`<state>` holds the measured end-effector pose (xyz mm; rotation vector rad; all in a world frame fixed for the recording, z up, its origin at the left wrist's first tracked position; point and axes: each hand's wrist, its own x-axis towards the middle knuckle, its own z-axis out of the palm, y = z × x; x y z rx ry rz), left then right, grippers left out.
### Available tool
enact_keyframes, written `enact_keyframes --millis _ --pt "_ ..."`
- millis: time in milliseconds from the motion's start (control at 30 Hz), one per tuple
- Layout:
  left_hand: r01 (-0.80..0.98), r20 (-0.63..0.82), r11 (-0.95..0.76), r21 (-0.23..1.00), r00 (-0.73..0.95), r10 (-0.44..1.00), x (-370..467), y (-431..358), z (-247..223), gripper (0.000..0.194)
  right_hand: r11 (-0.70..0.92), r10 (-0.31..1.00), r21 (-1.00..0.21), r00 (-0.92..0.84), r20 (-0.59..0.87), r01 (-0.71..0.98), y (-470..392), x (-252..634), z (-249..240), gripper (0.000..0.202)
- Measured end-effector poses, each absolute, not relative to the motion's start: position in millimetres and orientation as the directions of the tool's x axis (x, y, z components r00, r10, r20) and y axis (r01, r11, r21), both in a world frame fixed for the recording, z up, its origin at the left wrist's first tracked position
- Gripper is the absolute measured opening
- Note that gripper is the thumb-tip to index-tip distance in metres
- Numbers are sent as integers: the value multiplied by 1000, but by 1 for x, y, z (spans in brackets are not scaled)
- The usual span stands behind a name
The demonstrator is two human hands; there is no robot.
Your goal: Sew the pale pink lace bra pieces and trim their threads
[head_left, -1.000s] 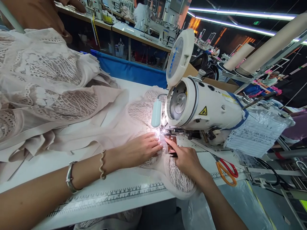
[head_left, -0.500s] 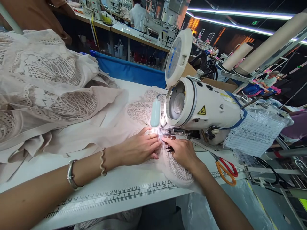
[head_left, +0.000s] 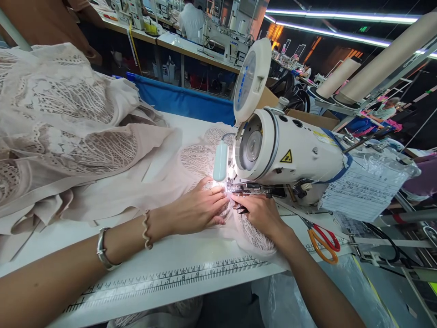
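A pale pink lace bra [head_left: 257, 234] lies under the needle area of a white sewing machine [head_left: 300, 146], lit by a small pale-green lamp [head_left: 220, 161]. My left hand [head_left: 201, 207] rests on the fabric left of the needle, fingers laid out flat and pressing it down. On the right, my right hand [head_left: 261, 214] has its index finger stretched to the cloth by the presser foot. Dark pointed blades of thread snips [head_left: 242, 209] poke out from under its curled fingers; their handle is hidden. The needle tip is lost in glare.
Piled lace bras [head_left: 78, 141] cover the table's left side. Orange-and-red-handled scissors [head_left: 322, 241] lie right of my forearm. A printed ruler [head_left: 184, 275] runs along the front edge. Thread cones [head_left: 337, 77] and a written sheet [head_left: 362, 184] are at the right. Another person [head_left: 191, 20] sits behind.
Both hands stay by the needle with only small finger shifts. The fabric has slid slightly away from the front edge, baring more of the ruler. A reddish-brown piece by my right index finger is now hidden.
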<state>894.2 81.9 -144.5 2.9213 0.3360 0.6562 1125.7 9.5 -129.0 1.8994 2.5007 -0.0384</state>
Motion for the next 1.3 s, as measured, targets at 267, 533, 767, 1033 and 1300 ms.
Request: enact_keyframes --millis 267,533,767,1033,1300 --pt "194 375 -970 148 896 237 896 84 -146 31 307 951 -33 -308 -28 951 13 1129 -128 49" --pt "199 397 -969 143 886 241 896 85 -151 30 268 963 13 -268 4 963 9 1132 -122 39" --pt "224 410 -959 177 868 278 903 78 -150 33 353 915 99 -365 173 930 -18 1146 -137 32" --pt "197 417 -964 179 872 255 900 78 -150 31 476 835 109 -487 255 873 -16 1146 -141 55" --pt "205 390 -963 176 883 259 899 80 -146 40 431 877 94 -441 192 897 -4 1139 -136 49"
